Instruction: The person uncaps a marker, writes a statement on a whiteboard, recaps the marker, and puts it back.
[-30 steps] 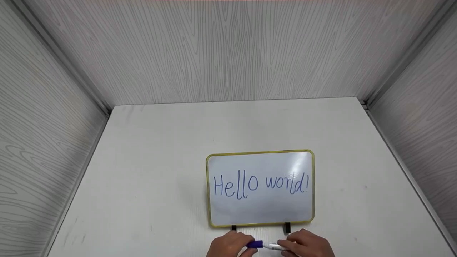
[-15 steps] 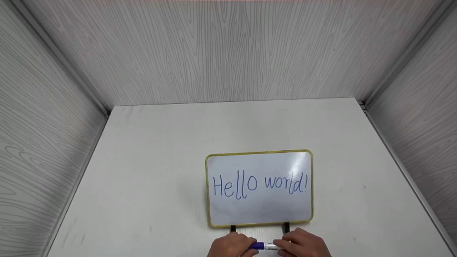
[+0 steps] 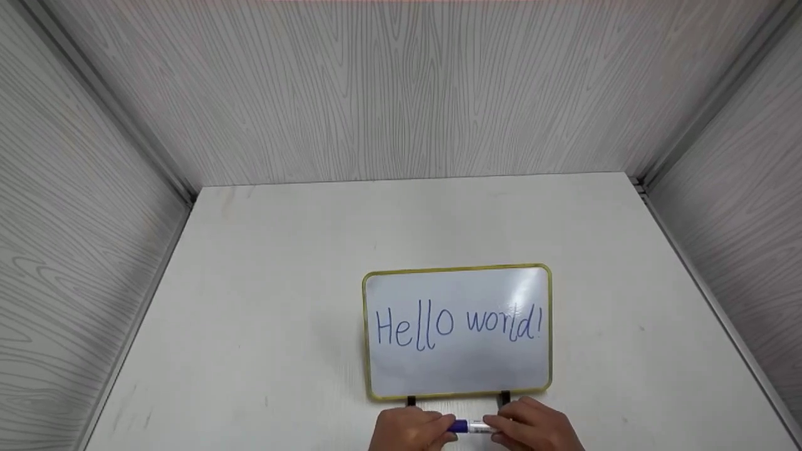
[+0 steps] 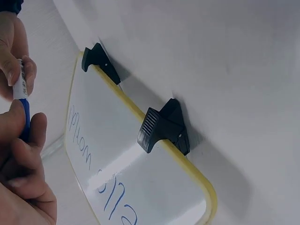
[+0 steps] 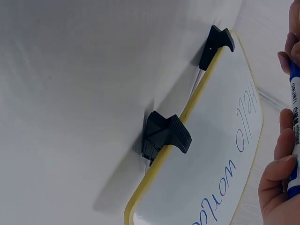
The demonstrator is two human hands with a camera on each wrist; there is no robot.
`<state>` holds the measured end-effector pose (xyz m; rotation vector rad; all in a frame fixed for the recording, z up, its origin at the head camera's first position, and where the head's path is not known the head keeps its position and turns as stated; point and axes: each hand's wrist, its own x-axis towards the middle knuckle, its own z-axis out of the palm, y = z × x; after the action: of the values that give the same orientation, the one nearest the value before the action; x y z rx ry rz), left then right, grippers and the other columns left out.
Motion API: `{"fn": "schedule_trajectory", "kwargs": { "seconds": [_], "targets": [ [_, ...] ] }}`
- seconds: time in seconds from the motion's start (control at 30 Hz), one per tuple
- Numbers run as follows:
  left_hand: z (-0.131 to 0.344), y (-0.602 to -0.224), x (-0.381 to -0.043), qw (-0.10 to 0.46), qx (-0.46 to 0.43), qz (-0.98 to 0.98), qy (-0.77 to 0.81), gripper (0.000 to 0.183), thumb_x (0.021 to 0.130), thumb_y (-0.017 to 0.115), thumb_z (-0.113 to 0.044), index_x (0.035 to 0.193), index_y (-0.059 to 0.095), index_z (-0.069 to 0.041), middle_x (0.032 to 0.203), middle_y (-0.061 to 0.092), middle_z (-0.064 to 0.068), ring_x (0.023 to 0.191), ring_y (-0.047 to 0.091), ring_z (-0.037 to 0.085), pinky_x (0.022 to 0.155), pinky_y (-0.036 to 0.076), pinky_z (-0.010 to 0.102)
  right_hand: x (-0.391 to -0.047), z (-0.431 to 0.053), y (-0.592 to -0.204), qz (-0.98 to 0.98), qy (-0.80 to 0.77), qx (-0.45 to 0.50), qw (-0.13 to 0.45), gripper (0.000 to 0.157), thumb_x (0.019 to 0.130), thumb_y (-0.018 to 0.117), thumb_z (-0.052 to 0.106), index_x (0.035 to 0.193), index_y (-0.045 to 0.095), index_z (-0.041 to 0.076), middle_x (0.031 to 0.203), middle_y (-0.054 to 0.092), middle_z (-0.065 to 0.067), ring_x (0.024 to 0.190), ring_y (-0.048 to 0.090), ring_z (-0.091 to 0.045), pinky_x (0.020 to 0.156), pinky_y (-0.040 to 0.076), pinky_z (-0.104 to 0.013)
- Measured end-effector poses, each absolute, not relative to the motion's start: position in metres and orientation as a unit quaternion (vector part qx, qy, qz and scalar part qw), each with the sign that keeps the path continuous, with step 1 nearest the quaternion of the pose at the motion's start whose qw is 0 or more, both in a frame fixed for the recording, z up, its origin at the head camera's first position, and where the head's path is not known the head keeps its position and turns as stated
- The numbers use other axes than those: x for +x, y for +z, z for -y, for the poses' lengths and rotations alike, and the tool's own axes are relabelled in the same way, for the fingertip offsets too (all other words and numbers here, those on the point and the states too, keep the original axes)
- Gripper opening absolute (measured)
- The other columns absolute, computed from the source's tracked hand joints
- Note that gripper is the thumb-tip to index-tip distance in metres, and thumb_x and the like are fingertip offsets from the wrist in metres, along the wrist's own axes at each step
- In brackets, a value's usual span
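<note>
My left hand point(image 3: 413, 430) pinches the blue cap point(image 3: 459, 426) of a white whiteboard marker. The marker's barrel point(image 3: 479, 427) is held by my right hand point(image 3: 534, 426), the fingers curled around it. Cap and barrel lie in one line and meet between the two hands, in front of the board. In the right wrist view the marker point(image 5: 295, 105) shows dark print and a blue end. A small whiteboard point(image 3: 457, 369) with a yellow frame stands just beyond the hands, bearing "Hello world!" in blue handwriting.
Black clip-like feet point(image 3: 505, 399) hold up the whiteboard's lower edge; a second foot point(image 4: 164, 126) looms close in the left wrist view. Beneath is a white tabletop point(image 3: 250, 313). Grey wood-grain panels point(image 3: 401, 88) enclose it at the back and both sides.
One second ago a white neck showed between the cap and the barrel; that gap has closed. My left hand has shifted slightly right. The whiteboard has stayed put.
</note>
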<state>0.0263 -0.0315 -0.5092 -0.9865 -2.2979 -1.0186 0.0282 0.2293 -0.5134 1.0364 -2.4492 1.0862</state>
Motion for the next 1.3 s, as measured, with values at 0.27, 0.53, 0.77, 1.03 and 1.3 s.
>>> {"fn": "schedule_trajectory", "kwargs": {
  "seconds": [0.27,0.53,0.77,1.03,1.3],
  "targets": [
    [0.032,-0.501,0.031,0.168,-0.327,0.853,-0.370,0.016,0.097,0.077,-0.027,0.089,0.084,-0.014,0.055,0.055,-0.010,0.047,0.039,-0.006,0.053,0.024,0.002,0.023,-0.227,-0.520,0.815,0.415,0.381,0.134,0.040,0.077,0.087,-0.005,0.114,0.081,0.009,0.092,0.068,0.005,0.080,0.060,-0.009,0.074,0.049,-0.015],
    [0.030,-0.500,0.031,0.174,-0.331,0.862,-0.343,0.012,0.093,0.082,-0.028,0.086,0.084,-0.018,0.054,0.051,-0.011,0.049,0.027,-0.007,0.048,0.018,0.006,0.019,-0.230,-0.525,0.798,0.438,0.397,0.116,0.032,0.081,0.083,-0.005,0.112,0.079,0.005,0.089,0.067,0.004,0.076,0.059,-0.008,0.070,0.048,-0.016],
    [0.031,-0.509,0.027,0.225,-0.366,0.851,-0.302,0.012,0.086,0.087,-0.024,0.081,0.081,-0.016,0.055,0.053,-0.010,0.047,0.025,-0.003,0.048,0.015,0.008,0.017,-0.229,-0.524,0.793,0.466,0.386,0.069,0.027,0.086,0.078,-0.007,0.111,0.080,0.003,0.088,0.067,0.004,0.075,0.060,-0.006,0.068,0.049,-0.015],
    [0.029,-0.510,0.027,0.201,-0.374,0.858,-0.289,0.008,0.083,0.089,-0.022,0.083,0.083,-0.016,0.055,0.053,-0.010,0.048,0.023,-0.005,0.048,0.016,0.006,0.017,-0.230,-0.521,0.791,0.486,0.371,0.005,0.024,0.094,0.070,-0.005,0.112,0.080,0.007,0.083,0.068,0.004,0.071,0.057,-0.001,0.065,0.050,-0.016],
    [0.031,-0.513,0.025,0.174,-0.363,0.834,-0.378,0.013,0.095,0.079,-0.022,0.085,0.082,-0.012,0.055,0.052,-0.009,0.049,0.028,-0.006,0.050,0.020,0.004,0.021,-0.226,-0.527,0.811,0.444,0.373,0.079,0.025,0.089,0.079,-0.003,0.111,0.080,0.008,0.084,0.066,0.007,0.072,0.058,-0.002,0.067,0.047,-0.012]
  ]
}}
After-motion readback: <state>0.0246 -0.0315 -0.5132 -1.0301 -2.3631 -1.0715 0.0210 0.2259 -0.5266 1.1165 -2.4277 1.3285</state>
